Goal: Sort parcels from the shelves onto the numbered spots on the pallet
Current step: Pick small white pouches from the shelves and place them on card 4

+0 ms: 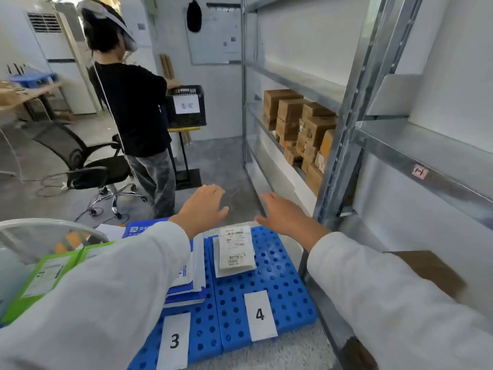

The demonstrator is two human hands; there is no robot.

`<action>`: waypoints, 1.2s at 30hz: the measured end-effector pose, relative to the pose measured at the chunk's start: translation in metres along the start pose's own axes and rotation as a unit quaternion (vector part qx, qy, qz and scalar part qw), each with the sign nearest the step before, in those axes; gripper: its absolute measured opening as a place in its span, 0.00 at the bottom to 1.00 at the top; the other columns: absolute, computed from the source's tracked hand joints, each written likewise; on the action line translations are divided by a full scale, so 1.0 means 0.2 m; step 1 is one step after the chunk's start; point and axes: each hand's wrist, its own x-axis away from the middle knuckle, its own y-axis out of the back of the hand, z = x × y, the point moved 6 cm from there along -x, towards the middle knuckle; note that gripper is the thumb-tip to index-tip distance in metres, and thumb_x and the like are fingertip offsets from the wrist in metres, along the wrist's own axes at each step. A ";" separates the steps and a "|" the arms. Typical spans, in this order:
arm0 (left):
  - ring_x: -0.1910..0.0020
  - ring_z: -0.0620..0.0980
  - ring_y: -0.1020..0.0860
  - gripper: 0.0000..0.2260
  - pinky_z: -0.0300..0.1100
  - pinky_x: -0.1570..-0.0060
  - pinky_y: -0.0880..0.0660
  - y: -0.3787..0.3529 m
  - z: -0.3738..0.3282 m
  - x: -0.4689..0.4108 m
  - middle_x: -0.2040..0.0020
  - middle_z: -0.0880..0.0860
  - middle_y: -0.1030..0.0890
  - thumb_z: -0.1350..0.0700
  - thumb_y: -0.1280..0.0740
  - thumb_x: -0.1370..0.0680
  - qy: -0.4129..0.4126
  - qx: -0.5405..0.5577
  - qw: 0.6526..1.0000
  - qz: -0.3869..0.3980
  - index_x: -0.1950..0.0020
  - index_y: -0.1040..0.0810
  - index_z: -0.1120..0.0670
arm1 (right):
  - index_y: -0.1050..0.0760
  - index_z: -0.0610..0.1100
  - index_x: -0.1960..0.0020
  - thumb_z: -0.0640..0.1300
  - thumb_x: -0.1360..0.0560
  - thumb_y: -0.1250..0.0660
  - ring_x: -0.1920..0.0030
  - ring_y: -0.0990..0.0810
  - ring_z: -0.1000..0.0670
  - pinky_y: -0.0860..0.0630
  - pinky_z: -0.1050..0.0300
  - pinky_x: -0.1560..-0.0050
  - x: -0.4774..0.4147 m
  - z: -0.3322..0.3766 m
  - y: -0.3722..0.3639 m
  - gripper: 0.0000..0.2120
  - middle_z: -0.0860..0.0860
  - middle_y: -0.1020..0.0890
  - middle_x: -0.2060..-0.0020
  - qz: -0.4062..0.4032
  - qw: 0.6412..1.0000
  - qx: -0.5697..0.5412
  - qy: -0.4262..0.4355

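Presently: both hands, left [204,206] and right [284,214], spread and empty above the white parcel [236,249] on the pallet [282,279] spot 4 [260,315]; risk, brown boxes [301,129] at two o'clock toppling if pulled carelessly.

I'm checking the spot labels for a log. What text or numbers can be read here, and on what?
"3": white card on the blue pallet.
"4": white card on the same pallet.
"0501C", seen upside down: label of the white parcel behind card 4; its other print is too small.
Two handwritten characters: paper sign on the black crate.
"H": small tag on the shelf beam.
Blue envelopes, green packet: unreadable.
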 end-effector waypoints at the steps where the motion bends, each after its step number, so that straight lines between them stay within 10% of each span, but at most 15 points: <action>1: 0.32 0.51 0.32 0.23 0.45 0.28 0.40 0.02 -0.05 0.04 0.32 0.52 0.28 0.48 0.38 0.21 -0.007 0.003 1.000 0.002 0.29 0.32 0.57 | 0.37 0.46 0.29 0.58 0.24 0.36 0.41 0.24 0.45 0.25 0.49 0.45 0.06 0.00 0.01 0.29 0.48 0.27 0.36 -0.003 1.000 -0.001 -0.001; 22: 0.30 0.52 0.35 0.24 0.46 0.30 0.38 0.25 -1.08 0.45 0.30 0.54 0.31 0.47 0.39 0.21 -0.320 0.052 0.946 0.016 0.27 0.35 0.56 | 0.40 0.44 0.26 0.52 0.23 0.37 0.35 0.29 0.42 0.29 0.47 0.38 1.42 -0.06 0.50 0.29 0.47 0.30 0.33 -0.063 0.956 0.078 -0.274; 36: 0.29 0.54 0.36 0.25 0.43 0.29 0.43 0.27 -1.58 1.42 0.28 0.55 0.33 0.48 0.38 0.21 -0.585 0.113 0.801 0.055 0.27 0.35 0.58 | 0.40 0.43 0.27 0.53 0.21 0.39 0.38 0.27 0.42 0.28 0.47 0.39 2.72 0.47 0.21 0.27 0.45 0.30 0.34 -0.074 0.833 0.059 -0.546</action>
